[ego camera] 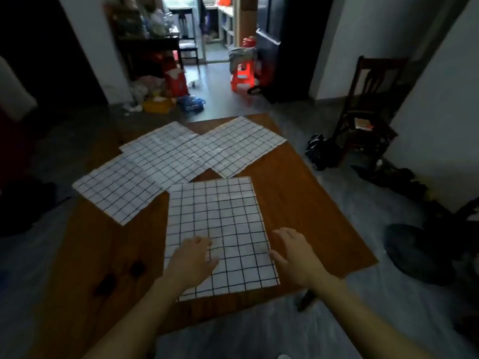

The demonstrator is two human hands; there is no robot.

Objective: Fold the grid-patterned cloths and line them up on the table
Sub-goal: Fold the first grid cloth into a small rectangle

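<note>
Several white cloths with a black grid lie flat and unfolded on the wooden table (305, 203). The nearest cloth (223, 218) lies in front of me. My left hand (193, 260) rests palm down on its near left part, fingers apart. At that cloth's right edge my right hand (295, 255) hovers or rests, fingers spread, holding nothing. Three more cloths overlap in a row behind: the left cloth (116, 190), the middle cloth (168, 154) and the far right cloth (238, 149).
A dark wooden chair (368, 104) stands to the right of the table with shoes (321, 151) on the floor beside it. A red plastic stool (242, 76) and scattered clutter (166, 99) lie on the floor beyond the table.
</note>
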